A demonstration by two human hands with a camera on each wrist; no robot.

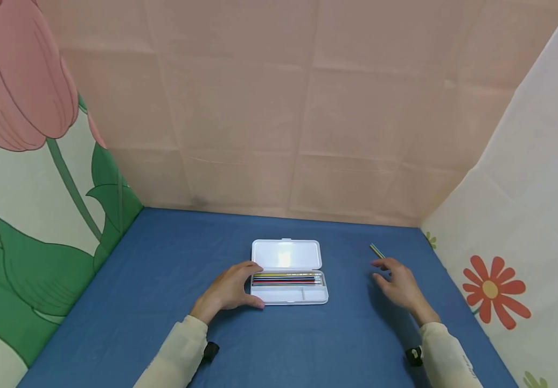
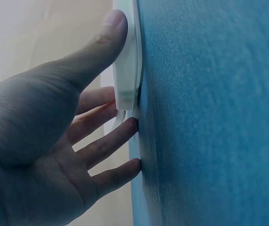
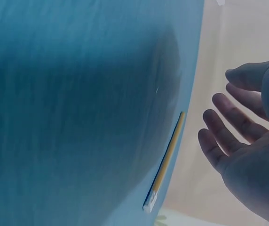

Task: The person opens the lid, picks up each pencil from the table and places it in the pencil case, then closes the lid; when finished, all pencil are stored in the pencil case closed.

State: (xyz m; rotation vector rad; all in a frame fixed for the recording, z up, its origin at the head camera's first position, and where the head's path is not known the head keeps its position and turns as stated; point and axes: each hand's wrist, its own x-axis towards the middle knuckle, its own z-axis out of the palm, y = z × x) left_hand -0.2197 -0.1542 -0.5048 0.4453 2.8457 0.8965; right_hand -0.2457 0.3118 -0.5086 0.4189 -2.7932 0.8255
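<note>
A white pencil case lies on the blue table with its lid folded back. Several pencils lie side by side in its rear compartment, one of them yellow. My left hand holds the case at its left end, thumb at the front corner and fingers behind. The left wrist view shows the thumb against the white case wall. To the right, my right hand hovers over a loose yellow pencil, partly hidden by it in the head view. Its fingers are loosely bent, apart from the pencil, and hold nothing.
The blue tabletop meets a beige back wall. A tulip-printed sheet borders it on the left, a white sheet with a red flower on the right.
</note>
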